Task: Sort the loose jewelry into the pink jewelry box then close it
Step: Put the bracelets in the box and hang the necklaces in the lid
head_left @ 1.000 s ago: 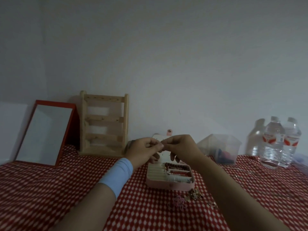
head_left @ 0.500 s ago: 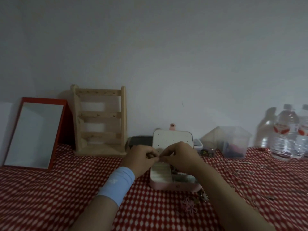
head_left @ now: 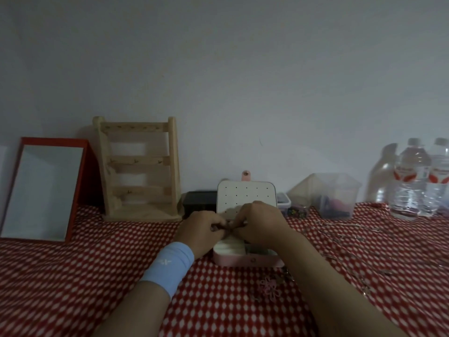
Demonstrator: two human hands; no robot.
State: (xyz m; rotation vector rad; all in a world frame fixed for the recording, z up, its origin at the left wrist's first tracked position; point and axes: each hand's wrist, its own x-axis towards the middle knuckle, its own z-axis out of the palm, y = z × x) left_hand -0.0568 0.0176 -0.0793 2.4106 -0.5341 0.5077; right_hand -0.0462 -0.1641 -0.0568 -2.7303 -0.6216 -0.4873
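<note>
Head view, the only one:

1. Both my hands were curled tight. My left hand (head_left: 202,228) and right hand (head_left: 257,224) met fingertip to fingertip and pinched a small piece (head_left: 227,226) between them. It was too small and dim for me to tell what kind of jewelry it was.
2. That pinch sat just above the pink jewelry box (head_left: 245,260), over its back left part. The lid (head_left: 245,194) stood upright behind my knuckles, and the box rested on the red checked cloth (head_left: 97,263).
3. I judged that the piece could slip from so fine a pinch. Had it fallen outside the box, the busy pattern and poor light would have made it hard to find.
4. My right hand hid most of the compartments, so I could easily have set the piece in the wrong one.
5. Nothing held the box down, so a hard press might have shoved it or knocked the lid.
6. My right forearm lay close beside the pink flower piece (head_left: 269,288), just in front of the box. Dragging the arm back could have swept it away.
7. Thin chains (head_left: 340,239) lay well apart on the right, not yet sorted. Closing the lid then would have left them out.
</note>
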